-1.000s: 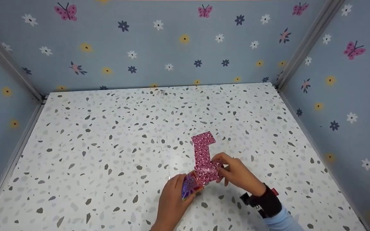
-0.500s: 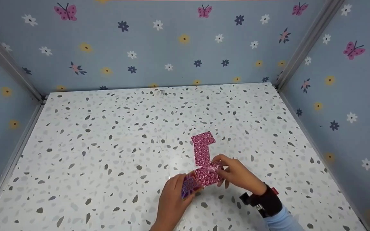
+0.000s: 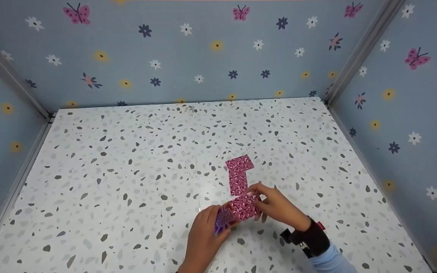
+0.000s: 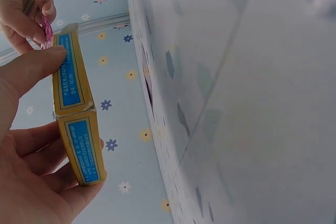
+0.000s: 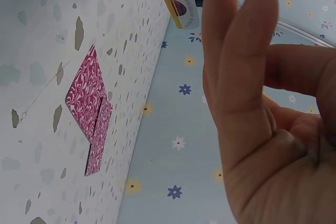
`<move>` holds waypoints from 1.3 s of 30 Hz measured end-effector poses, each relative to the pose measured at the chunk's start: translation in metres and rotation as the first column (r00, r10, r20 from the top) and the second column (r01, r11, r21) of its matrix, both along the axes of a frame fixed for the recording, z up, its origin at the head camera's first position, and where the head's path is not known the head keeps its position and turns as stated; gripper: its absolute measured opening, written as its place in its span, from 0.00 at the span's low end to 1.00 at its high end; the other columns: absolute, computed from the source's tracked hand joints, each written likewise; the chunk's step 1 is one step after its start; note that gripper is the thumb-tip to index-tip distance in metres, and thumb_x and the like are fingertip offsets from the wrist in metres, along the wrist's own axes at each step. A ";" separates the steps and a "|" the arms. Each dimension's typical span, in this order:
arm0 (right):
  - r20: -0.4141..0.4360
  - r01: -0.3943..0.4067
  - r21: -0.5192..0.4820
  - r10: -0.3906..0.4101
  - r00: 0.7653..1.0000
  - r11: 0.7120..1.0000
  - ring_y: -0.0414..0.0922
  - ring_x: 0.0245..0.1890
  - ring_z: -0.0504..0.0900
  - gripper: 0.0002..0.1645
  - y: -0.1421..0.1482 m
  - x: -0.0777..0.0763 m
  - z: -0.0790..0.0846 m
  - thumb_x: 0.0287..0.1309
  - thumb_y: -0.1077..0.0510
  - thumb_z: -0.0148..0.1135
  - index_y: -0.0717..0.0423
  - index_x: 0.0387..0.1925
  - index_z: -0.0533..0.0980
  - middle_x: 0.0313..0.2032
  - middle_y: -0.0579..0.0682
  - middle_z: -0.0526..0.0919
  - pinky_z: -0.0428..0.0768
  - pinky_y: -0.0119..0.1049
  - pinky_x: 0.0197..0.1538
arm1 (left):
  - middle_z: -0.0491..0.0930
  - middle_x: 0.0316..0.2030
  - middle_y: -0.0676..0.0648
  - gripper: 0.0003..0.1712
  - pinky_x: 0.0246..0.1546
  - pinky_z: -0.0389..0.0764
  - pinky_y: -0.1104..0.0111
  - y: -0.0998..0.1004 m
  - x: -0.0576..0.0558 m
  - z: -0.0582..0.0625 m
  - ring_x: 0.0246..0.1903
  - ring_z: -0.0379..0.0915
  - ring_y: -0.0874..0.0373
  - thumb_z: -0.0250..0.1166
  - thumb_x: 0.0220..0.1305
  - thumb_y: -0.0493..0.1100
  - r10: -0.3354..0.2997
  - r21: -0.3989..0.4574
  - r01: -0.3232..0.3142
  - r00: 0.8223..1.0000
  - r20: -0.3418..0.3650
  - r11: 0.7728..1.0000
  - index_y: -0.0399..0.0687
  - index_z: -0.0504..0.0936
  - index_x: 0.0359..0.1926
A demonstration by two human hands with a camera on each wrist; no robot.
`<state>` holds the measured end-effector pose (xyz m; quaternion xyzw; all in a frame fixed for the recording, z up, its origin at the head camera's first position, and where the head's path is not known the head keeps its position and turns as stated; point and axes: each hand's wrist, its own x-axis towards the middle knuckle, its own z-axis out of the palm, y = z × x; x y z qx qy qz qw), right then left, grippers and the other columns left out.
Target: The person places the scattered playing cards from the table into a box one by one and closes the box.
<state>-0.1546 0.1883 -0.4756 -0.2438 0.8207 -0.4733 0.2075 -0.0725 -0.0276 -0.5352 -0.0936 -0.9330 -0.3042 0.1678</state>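
Note:
In the head view my left hand [image 3: 203, 237] grips a small card box [image 3: 224, 220] with a purple and orange face. The left wrist view shows the box's yellow edges and blue printed labels [image 4: 71, 77], with my thumb across one edge. My right hand [image 3: 279, 204] pinches a pink-and-white patterned card [image 3: 243, 206] against the box's far end; whether it is one card or a stack, I cannot tell. In the right wrist view a pale flap [image 5: 184, 3] of the box shows beyond my fingers. How far the card sits inside the box is hidden.
Beyond my hands, pink patterned cards lie flat on the white speckled table, one [image 3: 240, 163] overlapping another [image 3: 237, 184] at an angle. Blue flowered panels [image 3: 188, 53] bound the table at the back and sides. A black wrist strap [image 3: 311, 237] is on my right wrist.
The held card has tilted and come slightly nearer me, opening a gap from the cards on the table. My right hand has moved slightly leftward; my left hand stays almost still.

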 end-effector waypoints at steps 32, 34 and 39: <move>-0.122 0.063 0.090 -0.051 0.991 0.994 0.40 0.21 0.77 0.22 -0.017 0.005 -0.010 0.62 0.66 0.51 0.58 0.58 0.64 0.32 0.53 0.77 0.80 0.35 0.21 | 0.76 0.49 0.46 0.39 0.55 0.76 0.60 0.001 0.003 0.002 0.50 0.73 0.52 0.76 0.40 0.49 0.000 -0.009 0.001 0.999 0.051 1.000 0.42 0.73 0.55; -0.159 0.084 0.084 -0.070 0.985 0.993 0.36 0.23 0.75 0.19 -0.015 0.004 -0.010 0.62 0.67 0.51 0.59 0.55 0.67 0.31 0.52 0.77 0.78 0.30 0.24 | 0.76 0.49 0.46 0.39 0.54 0.76 0.60 0.001 0.003 0.002 0.49 0.74 0.52 0.76 0.39 0.49 0.004 -0.012 -0.003 0.999 0.047 1.000 0.42 0.74 0.54; -0.194 0.099 0.072 -0.083 0.977 0.992 0.39 0.30 0.77 0.15 -0.014 0.003 -0.011 0.60 0.70 0.52 0.62 0.49 0.71 0.31 0.52 0.78 0.79 0.28 0.31 | 0.76 0.48 0.46 0.38 0.54 0.76 0.60 0.000 0.002 0.001 0.48 0.74 0.52 0.76 0.39 0.49 0.005 -0.016 -0.004 0.999 0.040 1.000 0.42 0.74 0.54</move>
